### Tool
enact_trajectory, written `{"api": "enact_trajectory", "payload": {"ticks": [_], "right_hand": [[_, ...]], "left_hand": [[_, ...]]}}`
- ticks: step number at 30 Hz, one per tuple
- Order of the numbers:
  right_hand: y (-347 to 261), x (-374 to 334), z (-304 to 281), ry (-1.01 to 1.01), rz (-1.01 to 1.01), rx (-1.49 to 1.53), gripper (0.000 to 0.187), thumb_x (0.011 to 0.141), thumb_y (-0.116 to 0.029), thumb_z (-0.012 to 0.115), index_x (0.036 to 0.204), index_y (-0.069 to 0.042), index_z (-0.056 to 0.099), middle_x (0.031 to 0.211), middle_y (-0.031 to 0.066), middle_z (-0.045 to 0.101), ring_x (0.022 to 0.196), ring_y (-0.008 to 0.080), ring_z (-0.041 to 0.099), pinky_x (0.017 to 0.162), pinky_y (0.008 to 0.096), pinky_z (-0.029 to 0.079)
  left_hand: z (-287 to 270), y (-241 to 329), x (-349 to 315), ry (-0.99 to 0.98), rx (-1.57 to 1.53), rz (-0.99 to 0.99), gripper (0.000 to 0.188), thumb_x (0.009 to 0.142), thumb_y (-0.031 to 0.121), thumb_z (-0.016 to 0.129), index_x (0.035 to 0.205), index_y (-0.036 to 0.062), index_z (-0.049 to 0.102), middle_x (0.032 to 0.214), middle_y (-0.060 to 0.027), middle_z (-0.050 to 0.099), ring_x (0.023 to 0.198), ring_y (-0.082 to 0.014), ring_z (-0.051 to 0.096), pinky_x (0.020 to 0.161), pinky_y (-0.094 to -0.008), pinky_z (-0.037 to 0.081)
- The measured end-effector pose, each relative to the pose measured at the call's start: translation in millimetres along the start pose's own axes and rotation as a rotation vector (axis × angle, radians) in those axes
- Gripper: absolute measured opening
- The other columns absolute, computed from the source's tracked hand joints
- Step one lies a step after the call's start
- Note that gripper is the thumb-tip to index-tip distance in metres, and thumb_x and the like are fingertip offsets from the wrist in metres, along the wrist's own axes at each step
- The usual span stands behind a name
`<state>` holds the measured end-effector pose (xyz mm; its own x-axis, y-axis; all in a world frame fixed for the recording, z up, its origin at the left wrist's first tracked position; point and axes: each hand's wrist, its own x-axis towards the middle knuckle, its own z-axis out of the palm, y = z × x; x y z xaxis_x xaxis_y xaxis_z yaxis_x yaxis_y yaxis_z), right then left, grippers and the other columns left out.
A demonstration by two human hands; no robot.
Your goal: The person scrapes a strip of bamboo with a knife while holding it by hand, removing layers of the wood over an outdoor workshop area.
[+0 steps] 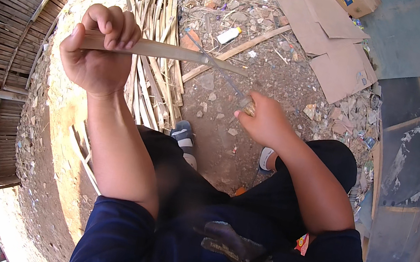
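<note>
My left hand [99,62] grips bamboo strip [162,51], long axis pointing rightward (slight droop at far end). My right hand [268,120], nearer that end, grasps knife [227,79] by handle [249,105], blade [232,85] crossing strip.

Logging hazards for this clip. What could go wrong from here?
Slip: the knife crosses the flat strip near its far end and could skid along it toward the fingers of the left hand.
Twist: only the left hand grips the strip, at one end, so it might turn under the knife.
Drop: the right hand holds the knife ahead of the sandals; if let go, it might land near them.
</note>
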<state>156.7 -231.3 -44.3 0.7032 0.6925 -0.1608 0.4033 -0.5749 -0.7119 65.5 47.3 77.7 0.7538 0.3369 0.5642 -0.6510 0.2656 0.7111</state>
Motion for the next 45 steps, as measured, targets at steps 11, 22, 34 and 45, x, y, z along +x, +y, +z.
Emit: {"api": "enact_trajectory", "payload": {"ticks": [11, 22, 34, 45], "right_hand": [[-25, -39, 11, -0.017, 0.018, 0.034, 0.037, 0.087, -0.021, 0.071, 0.109, 0.006, 0.059, 0.074, 0.0282, 0.065, 0.075, 0.0458, 0.067, 0.068, 0.0506, 0.051], [0, -35, 54, 0.041, -0.042, 0.142, 0.045, 0.085, -0.019, 0.07, 0.122, 0.004, 0.058, 0.078, 0.0269, 0.067, 0.079, 0.0461, 0.068, 0.07, 0.0499, 0.052], [12, -23, 65, 0.113, -0.073, 0.147, 0.041, 0.084, -0.019, 0.07, 0.117, 0.003, 0.059, 0.072, 0.0239, 0.064, 0.072, 0.0428, 0.067, 0.067, 0.0495, 0.05], [-29, -36, 36, -0.114, 0.005, 0.145, 0.051, 0.084, -0.019, 0.07, 0.128, 0.006, 0.058, 0.085, 0.0279, 0.069, 0.083, 0.0439, 0.069, 0.074, 0.0485, 0.053]], "left_hand": [[7, 18, -13, -0.288, -0.059, -0.13, 0.035, 0.098, 0.038, 0.049, 0.074, 0.0141, 0.041, 0.066, 0.0021, 0.038, 0.062, -0.012, 0.032, 0.062, -0.0294, 0.027], [5, 25, -39, -0.241, -0.041, -0.103, 0.034, 0.097, 0.034, 0.054, 0.073, 0.0148, 0.04, 0.064, 0.0027, 0.038, 0.061, -0.0125, 0.034, 0.062, -0.0313, 0.027], [4, 18, -45, -0.104, -0.014, 0.044, 0.042, 0.092, 0.043, 0.049, 0.109, 0.0064, 0.057, 0.095, -0.0086, 0.052, 0.085, -0.0204, 0.047, 0.078, -0.0375, 0.04], [0, 13, -48, 0.047, 0.092, 0.134, 0.073, 0.093, 0.048, 0.047, 0.154, 0.0078, 0.038, 0.154, -0.0272, 0.04, 0.145, -0.0455, 0.034, 0.115, -0.0632, 0.03]]}}
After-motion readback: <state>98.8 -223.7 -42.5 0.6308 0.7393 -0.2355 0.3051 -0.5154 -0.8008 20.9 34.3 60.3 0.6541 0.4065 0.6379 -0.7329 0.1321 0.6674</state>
